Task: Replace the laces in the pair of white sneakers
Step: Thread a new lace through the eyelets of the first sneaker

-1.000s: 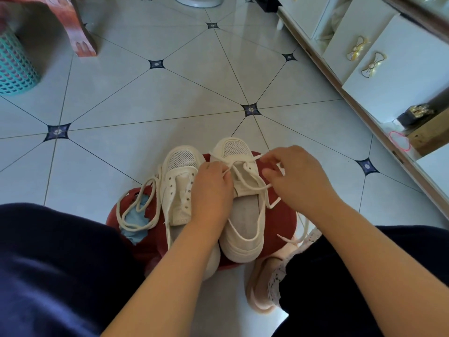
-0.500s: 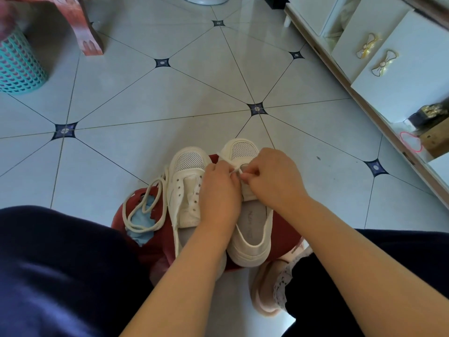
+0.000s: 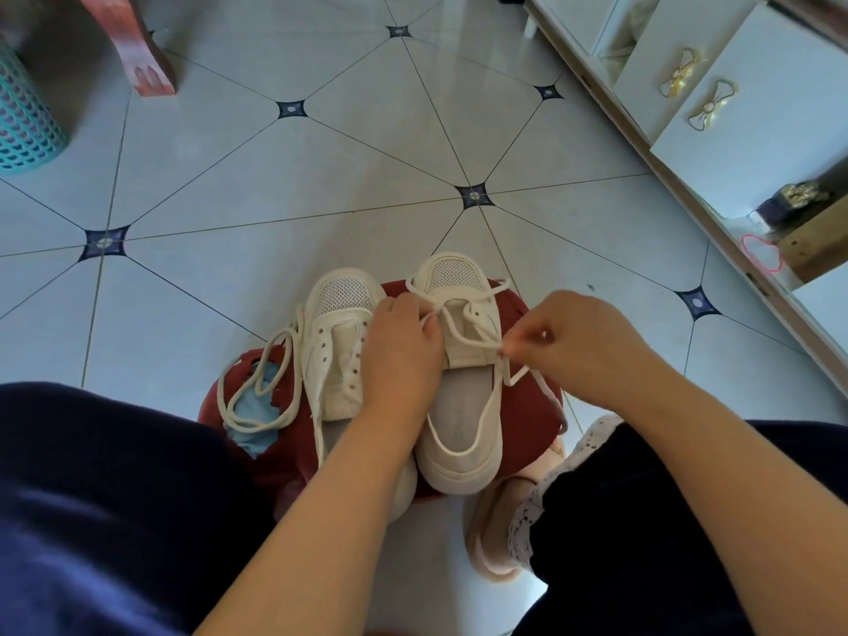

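Soft, cool daylight fills the room. It is even, with no hard shadows, only gentle shade on the floor between the knees. The glossy tiles carry a pale sheen toward the top. The sneakers and the thin lace read crisp; the navy clothing in the lower corners sinks almost to black. Tile lines bow near the edges, and the cabinet leans — its top corner smeared.

The right hand pinches the sneaker's lace.
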The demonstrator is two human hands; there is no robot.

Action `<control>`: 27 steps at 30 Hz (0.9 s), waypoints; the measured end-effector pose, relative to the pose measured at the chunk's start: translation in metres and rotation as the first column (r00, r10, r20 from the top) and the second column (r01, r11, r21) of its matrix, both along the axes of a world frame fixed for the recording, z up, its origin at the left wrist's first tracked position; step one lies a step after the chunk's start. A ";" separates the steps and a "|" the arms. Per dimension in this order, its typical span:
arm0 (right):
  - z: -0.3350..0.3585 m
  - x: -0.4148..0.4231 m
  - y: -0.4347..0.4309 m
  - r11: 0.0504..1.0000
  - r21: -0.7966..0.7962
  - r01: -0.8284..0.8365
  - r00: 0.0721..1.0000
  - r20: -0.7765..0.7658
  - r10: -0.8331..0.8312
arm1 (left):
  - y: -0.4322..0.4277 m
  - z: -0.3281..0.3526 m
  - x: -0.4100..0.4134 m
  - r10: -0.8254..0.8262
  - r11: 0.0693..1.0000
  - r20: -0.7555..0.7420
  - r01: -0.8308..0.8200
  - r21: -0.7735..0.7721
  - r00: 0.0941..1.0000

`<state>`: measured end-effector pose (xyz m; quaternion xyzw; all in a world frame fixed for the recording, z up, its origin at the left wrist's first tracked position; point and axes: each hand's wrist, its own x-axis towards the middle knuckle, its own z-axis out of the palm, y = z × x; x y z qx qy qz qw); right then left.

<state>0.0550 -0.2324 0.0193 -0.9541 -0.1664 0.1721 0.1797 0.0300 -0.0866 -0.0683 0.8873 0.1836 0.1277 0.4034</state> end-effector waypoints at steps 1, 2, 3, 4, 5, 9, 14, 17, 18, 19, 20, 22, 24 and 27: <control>-0.004 0.004 0.005 0.999 0.011 0.034 0.995 0.089 -0.035 | -0.001 0.000 0.000 -0.012 1.000 -0.001 0.012 -0.002 1.000; -0.007 0.007 0.014 0.998 0.030 0.063 0.985 0.159 -0.067 | -0.002 0.000 -0.001 -0.020 1.000 -0.001 0.020 -0.004 1.000; -0.008 0.009 0.023 0.997 0.031 0.071 0.975 0.208 -0.076 | -0.003 0.000 -0.001 -0.022 1.000 0.006 0.022 -0.008 1.000; -0.010 0.012 0.033 0.998 -0.034 0.048 0.968 0.247 -0.038 | -0.003 0.000 -0.001 -0.018 1.000 0.019 0.019 -0.015 1.000; -0.015 0.014 0.042 0.988 -0.157 0.010 0.959 0.282 0.035 | -0.003 0.000 -0.001 -0.011 1.000 0.031 0.012 -0.026 0.999; -0.030 0.021 0.063 0.916 -0.399 -0.046 0.927 0.324 0.188 | 0.000 -0.002 -0.001 0.000 0.997 0.043 0.003 -0.071 0.999; -0.036 0.025 0.065 0.944 -0.320 -0.081 0.922 0.335 0.193 | -0.002 -0.001 -0.001 0.011 0.998 0.030 -0.009 -0.066 0.999; -0.030 0.019 0.056 0.992 -0.119 -0.045 0.966 0.248 0.074 | -0.006 0.000 -0.003 0.010 0.999 0.010 -0.010 -0.035 1.000; -0.025 0.015 0.052 0.998 -0.053 -0.020 0.980 0.196 0.030 | -0.007 0.000 -0.002 0.017 1.000 -0.005 -0.017 -0.011 1.000; -0.021 0.011 0.049 1.000 0.011 -0.002 0.990 0.142 0.001 | -0.007 0.001 -0.001 0.033 0.999 -0.027 -0.032 0.009 0.999; -0.016 0.005 0.046 0.998 0.060 -0.009 0.995 0.097 0.003 | -0.006 0.001 0.001 0.051 0.998 -0.055 -0.050 0.023 0.997; -0.007 -0.007 0.040 0.992 0.091 -0.086 0.996 0.047 0.082 | -0.003 0.003 0.003 0.070 0.997 -0.104 -0.067 0.033 0.992; 0.001 -0.014 0.032 0.987 0.099 -0.126 0.992 0.004 0.127 | -0.003 0.003 0.002 0.062 0.998 -0.098 -0.060 0.022 0.993; 0.005 -0.005 0.014 0.994 0.107 -0.037 0.999 -0.006 0.037 | -0.003 0.005 -0.002 0.018 1.000 -0.032 -0.018 -0.001 0.999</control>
